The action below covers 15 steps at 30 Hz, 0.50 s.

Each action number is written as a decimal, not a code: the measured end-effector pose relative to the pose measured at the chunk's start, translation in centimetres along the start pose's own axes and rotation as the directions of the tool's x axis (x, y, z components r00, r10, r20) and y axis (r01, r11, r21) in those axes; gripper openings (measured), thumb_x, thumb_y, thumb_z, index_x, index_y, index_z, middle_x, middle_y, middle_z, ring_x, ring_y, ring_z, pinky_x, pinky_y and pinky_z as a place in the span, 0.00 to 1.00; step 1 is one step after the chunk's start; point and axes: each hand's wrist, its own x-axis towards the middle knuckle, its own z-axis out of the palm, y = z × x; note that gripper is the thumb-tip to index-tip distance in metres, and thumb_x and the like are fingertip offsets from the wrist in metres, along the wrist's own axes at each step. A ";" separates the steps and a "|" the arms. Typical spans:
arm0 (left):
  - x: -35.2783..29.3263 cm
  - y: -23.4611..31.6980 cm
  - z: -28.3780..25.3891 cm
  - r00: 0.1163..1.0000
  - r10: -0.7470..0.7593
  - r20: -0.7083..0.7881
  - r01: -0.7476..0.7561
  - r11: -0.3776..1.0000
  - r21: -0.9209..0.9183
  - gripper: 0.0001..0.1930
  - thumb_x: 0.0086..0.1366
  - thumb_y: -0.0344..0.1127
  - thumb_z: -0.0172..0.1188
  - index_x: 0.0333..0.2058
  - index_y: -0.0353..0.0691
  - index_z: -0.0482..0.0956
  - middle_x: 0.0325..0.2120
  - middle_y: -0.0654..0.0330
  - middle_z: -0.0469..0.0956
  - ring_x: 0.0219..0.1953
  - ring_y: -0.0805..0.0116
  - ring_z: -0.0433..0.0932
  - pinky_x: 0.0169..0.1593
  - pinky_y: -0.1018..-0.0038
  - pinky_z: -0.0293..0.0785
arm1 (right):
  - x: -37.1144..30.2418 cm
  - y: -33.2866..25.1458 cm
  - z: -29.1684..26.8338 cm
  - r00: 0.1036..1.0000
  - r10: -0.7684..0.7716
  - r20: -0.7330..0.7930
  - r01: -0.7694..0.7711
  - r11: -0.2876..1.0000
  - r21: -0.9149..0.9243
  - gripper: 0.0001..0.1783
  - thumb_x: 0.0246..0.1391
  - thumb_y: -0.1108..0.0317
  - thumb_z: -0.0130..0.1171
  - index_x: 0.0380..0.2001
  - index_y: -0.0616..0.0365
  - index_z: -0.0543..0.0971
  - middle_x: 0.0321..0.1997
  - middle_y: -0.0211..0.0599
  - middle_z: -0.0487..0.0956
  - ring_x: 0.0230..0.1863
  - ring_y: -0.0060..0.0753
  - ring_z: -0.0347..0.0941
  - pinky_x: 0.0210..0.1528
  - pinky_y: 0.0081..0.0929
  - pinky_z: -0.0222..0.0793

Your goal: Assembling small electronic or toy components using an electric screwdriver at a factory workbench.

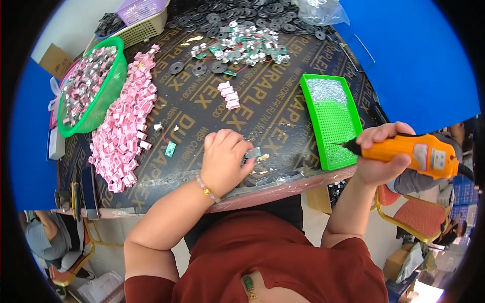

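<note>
My right hand [379,159] is wrapped round an orange electric screwdriver [414,154]. Its dark bit points left, over the near part of a bright green tray [319,146]. Small silvery screws [326,91] fill the tray's far end, and its near part is a grid of holes. My left hand [222,156] rests at the table's near edge, fingers curled down on a small green circuit board [254,152]. The fingers hide most of what lies under them. Left of that hand lies another small circuit board [170,149] with a wire and a white piece.
Pink plastic parts [124,121] are heaped at left beside a green basket [121,68] of pink and metal pieces. Several pink parts [229,95] stand in a row mid-table. Farther back lie wired circuit boards [252,45], black discs [212,12] and a clear plastic bag [323,11].
</note>
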 end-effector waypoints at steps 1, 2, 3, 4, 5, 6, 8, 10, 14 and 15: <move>-0.1 -0.1 0.1 1.000 0.007 -0.006 -0.007 1.000 -0.011 0.11 0.44 0.34 0.67 0.29 0.46 0.79 0.31 0.65 0.74 0.43 0.62 0.71 0.47 0.64 0.60 | -0.7 0.1 1.6 0.998 0.044 0.056 -0.048 0.996 0.072 0.35 0.48 0.39 0.62 0.47 0.57 0.68 0.26 0.37 0.72 0.21 0.31 0.71 0.23 0.28 0.71; -0.3 -0.3 0.1 1.000 0.011 -0.014 -0.011 1.000 -0.020 0.11 0.44 0.34 0.67 0.29 0.46 0.79 0.31 0.65 0.74 0.43 0.63 0.70 0.47 0.64 0.60 | -1.6 0.4 3.3 0.990 0.084 0.117 -0.100 0.985 0.143 0.35 0.48 0.40 0.62 0.47 0.57 0.67 0.26 0.38 0.72 0.21 0.31 0.72 0.24 0.29 0.72; -0.3 -0.3 0.1 1.000 0.013 -0.012 -0.014 1.000 -0.022 0.11 0.44 0.34 0.67 0.29 0.46 0.78 0.31 0.65 0.74 0.43 0.63 0.71 0.47 0.65 0.60 | -2.3 1.0 4.7 0.971 0.147 0.190 -0.189 0.955 0.230 0.35 0.48 0.42 0.64 0.48 0.56 0.66 0.26 0.39 0.73 0.22 0.32 0.72 0.24 0.29 0.72; -0.3 -0.3 0.1 1.000 0.004 -0.014 -0.004 1.000 -0.016 0.11 0.44 0.34 0.67 0.29 0.46 0.78 0.31 0.65 0.74 0.43 0.63 0.71 0.47 0.65 0.60 | -3.1 1.6 6.0 0.947 0.200 0.251 -0.265 0.928 0.263 0.35 0.48 0.44 0.65 0.49 0.57 0.66 0.27 0.39 0.73 0.22 0.32 0.72 0.25 0.29 0.72; -0.3 -0.4 0.2 1.000 0.008 -0.014 -0.009 1.000 -0.024 0.11 0.44 0.34 0.67 0.29 0.46 0.78 0.31 0.65 0.74 0.43 0.62 0.71 0.47 0.65 0.60 | -3.9 2.2 7.1 0.917 0.248 0.311 -0.340 0.895 0.288 0.35 0.48 0.45 0.65 0.49 0.57 0.66 0.28 0.39 0.73 0.23 0.32 0.72 0.26 0.28 0.72; -0.2 -0.4 0.3 1.000 0.014 -0.014 -0.014 0.999 -0.030 0.11 0.44 0.34 0.67 0.29 0.46 0.78 0.31 0.65 0.74 0.42 0.62 0.71 0.47 0.65 0.61 | -4.5 3.0 7.9 0.905 0.262 0.336 -0.368 0.877 0.309 0.35 0.48 0.46 0.66 0.49 0.58 0.66 0.28 0.39 0.73 0.24 0.31 0.72 0.27 0.26 0.71; -0.2 -0.3 0.0 1.000 0.005 -0.017 -0.005 0.999 -0.033 0.11 0.43 0.34 0.66 0.29 0.45 0.78 0.31 0.65 0.74 0.42 0.63 0.71 0.46 0.65 0.61 | -4.9 3.9 9.2 0.872 0.283 0.400 -0.425 0.843 0.330 0.34 0.49 0.49 0.66 0.50 0.60 0.65 0.30 0.38 0.73 0.26 0.28 0.71 0.30 0.23 0.69; -0.3 -0.3 0.0 1.000 0.009 -0.001 -0.009 1.000 -0.025 0.11 0.44 0.35 0.66 0.29 0.45 0.79 0.30 0.65 0.73 0.42 0.64 0.69 0.47 0.65 0.61 | -5.2 4.4 10.1 0.863 0.288 0.415 -0.443 0.826 0.349 0.33 0.50 0.50 0.66 0.50 0.60 0.65 0.30 0.37 0.72 0.26 0.28 0.71 0.30 0.23 0.68; -0.3 -0.4 0.1 1.000 0.007 -0.019 -0.008 0.999 -0.032 0.10 0.44 0.35 0.65 0.28 0.44 0.79 0.29 0.65 0.72 0.42 0.65 0.69 0.48 0.66 0.62 | -5.5 5.3 10.2 0.850 0.283 0.445 -0.452 0.825 0.340 0.32 0.51 0.52 0.65 0.50 0.61 0.65 0.30 0.37 0.72 0.27 0.27 0.71 0.31 0.22 0.68; -0.3 -0.4 0.1 1.000 0.004 -0.020 -0.005 1.000 -0.031 0.10 0.44 0.35 0.65 0.28 0.44 0.79 0.29 0.65 0.72 0.42 0.65 0.69 0.48 0.66 0.62 | -5.6 5.4 10.2 0.850 0.281 0.445 -0.445 0.834 0.325 0.31 0.51 0.53 0.65 0.50 0.61 0.65 0.30 0.37 0.72 0.27 0.27 0.71 0.31 0.21 0.68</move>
